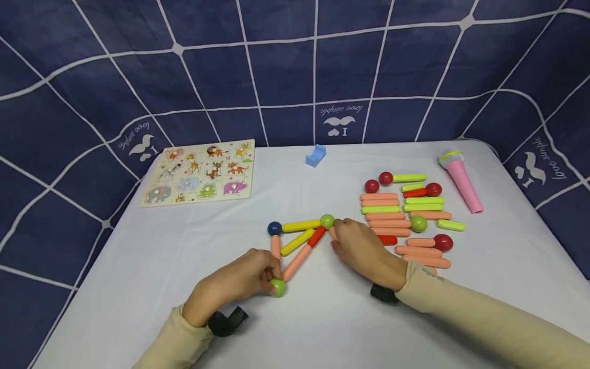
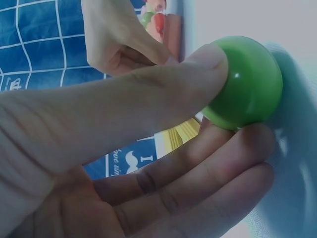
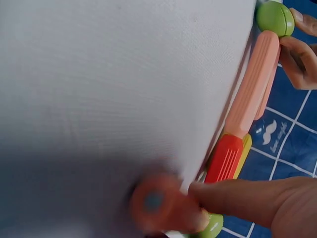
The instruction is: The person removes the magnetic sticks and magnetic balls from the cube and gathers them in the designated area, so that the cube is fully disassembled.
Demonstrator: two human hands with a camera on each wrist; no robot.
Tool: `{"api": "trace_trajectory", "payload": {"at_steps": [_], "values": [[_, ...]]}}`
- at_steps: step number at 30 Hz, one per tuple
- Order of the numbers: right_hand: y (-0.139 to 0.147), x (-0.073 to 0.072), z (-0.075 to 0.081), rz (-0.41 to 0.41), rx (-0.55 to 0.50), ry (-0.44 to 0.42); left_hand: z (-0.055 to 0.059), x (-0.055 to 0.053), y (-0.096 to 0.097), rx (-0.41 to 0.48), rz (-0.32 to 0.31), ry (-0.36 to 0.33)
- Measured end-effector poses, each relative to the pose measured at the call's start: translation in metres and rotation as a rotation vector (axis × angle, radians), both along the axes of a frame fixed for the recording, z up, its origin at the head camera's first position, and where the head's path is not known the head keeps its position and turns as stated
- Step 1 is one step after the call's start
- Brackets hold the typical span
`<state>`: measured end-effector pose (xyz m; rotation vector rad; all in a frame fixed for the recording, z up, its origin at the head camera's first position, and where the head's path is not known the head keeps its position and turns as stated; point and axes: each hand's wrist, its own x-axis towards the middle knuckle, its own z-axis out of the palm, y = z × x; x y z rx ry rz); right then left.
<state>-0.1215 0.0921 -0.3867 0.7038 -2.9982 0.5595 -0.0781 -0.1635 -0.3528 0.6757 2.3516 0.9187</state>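
My left hand (image 1: pixel 244 277) pinches a green ball (image 2: pixel 247 82) between thumb and fingers at the near corner of a triangle of sticks and balls. My right hand (image 1: pixel 366 251) grips a salmon stick (image 3: pixel 161 201), its grey-dotted end facing the right wrist camera. The stick's other end is close by a second green ball (image 1: pixel 328 221). A dark blue ball (image 1: pixel 274 228) forms the far left corner, joined to that green ball by a yellow stick (image 1: pixel 300 226). A red stick (image 1: pixel 316 237) and a salmon stick (image 1: pixel 297 262) make the slanted side. Another yellow stick (image 1: pixel 297 242) lies inside.
Right of my right hand lie several salmon sticks (image 1: pixel 387 224), lime sticks (image 1: pixel 423 207) and dark red balls (image 1: pixel 443 242). A pink toy microphone (image 1: pixel 464 185) rests at the far right. An animal puzzle board (image 1: pixel 200 174) sits far left, and a blue block (image 1: pixel 315 156) at the back.
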Motion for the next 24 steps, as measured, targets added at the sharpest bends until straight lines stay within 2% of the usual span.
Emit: {"api": "trace_trajectory", "payload": {"at_steps": [7, 11, 16, 20, 24], "values": [[0.004, 0.003, -0.006, 0.028, 0.020, 0.084, 0.000, 0.000, 0.001, 0.012, 0.004, -0.016], [0.007, 0.005, -0.005, 0.056, -0.027, 0.052, 0.000, 0.000, 0.002, 0.002, 0.009, -0.015], [0.014, 0.011, 0.005, 0.122, -0.070, 0.020, 0.000, -0.001, 0.003, -0.011, 0.012, -0.011], [0.024, 0.023, 0.010, 0.163, -0.035, 0.025, 0.000, -0.001, 0.002, -0.009, 0.014, -0.021], [0.038, 0.042, 0.009, 0.222, -0.040, 0.012, 0.001, -0.002, 0.002, -0.012, 0.014, -0.023]]}}
